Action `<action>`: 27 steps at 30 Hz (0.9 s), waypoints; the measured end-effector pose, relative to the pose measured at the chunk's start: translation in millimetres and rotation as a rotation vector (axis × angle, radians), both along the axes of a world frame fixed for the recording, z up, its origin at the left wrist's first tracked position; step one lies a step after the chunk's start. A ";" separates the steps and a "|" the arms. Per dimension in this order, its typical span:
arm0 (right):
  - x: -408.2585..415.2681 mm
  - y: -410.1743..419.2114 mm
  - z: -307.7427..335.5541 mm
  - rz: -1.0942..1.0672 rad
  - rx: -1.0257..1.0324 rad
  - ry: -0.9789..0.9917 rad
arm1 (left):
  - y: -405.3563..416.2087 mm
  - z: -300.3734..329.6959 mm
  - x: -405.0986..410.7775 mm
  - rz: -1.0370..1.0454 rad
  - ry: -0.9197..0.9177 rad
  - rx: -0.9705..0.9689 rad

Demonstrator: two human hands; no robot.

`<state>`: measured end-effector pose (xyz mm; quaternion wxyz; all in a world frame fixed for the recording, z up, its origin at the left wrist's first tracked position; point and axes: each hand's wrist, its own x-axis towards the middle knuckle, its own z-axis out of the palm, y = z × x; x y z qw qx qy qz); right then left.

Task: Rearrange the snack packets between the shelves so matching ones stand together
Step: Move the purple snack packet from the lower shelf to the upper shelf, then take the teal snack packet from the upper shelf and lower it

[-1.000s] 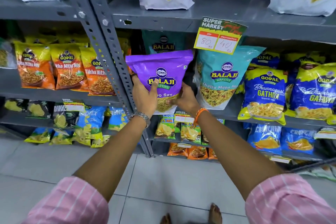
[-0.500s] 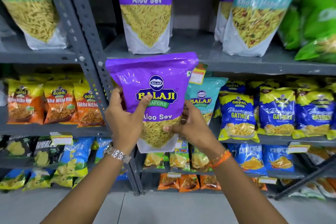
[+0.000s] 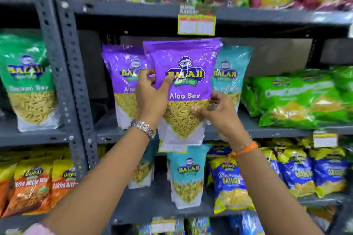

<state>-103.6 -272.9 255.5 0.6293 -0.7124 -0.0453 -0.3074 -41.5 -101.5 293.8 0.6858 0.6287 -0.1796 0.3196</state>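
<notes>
I hold a purple Aloo Sev packet (image 3: 188,74) upright in front of the middle shelf (image 3: 267,130). My left hand (image 3: 150,95) grips its left edge, thumb on the front. My right hand (image 3: 217,112) grips its lower right side. Its bottom hangs just below the shelf's front edge. Directly behind it on the left stands a matching purple Aloo Sev packet (image 3: 122,82). A teal Balaji packet (image 3: 232,74) stands on that shelf to the right, partly hidden by the held packet.
Green Balaji packet (image 3: 26,82) stands in the left bay. Green packets (image 3: 301,99) lie at the right of the middle shelf. Below are another teal Balaji packet (image 3: 188,175), blue-yellow Gathiya packets (image 3: 229,183) and orange Gopal packets (image 3: 36,183). A grey upright post (image 3: 66,74) divides the bays.
Both hands have lifted the purple packet from the lower shelf up to the middle shelf, beside the other purple packet. The view has tilted upward.
</notes>
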 end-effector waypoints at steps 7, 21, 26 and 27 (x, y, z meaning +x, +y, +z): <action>46.1 -7.3 11.7 -0.108 -0.043 0.043 | -17.7 21.5 37.3 0.065 0.072 0.031; 94.2 -13.6 -17.1 -0.137 -0.053 0.082 | -23.5 4.8 57.7 0.215 0.101 0.102; 78.8 -20.0 -19.1 -0.190 -0.359 0.156 | -8.6 -2.7 45.5 0.176 0.100 0.050; 69.3 -23.9 -16.6 -0.212 -0.386 0.145 | -6.1 -6.1 39.0 0.182 0.079 0.015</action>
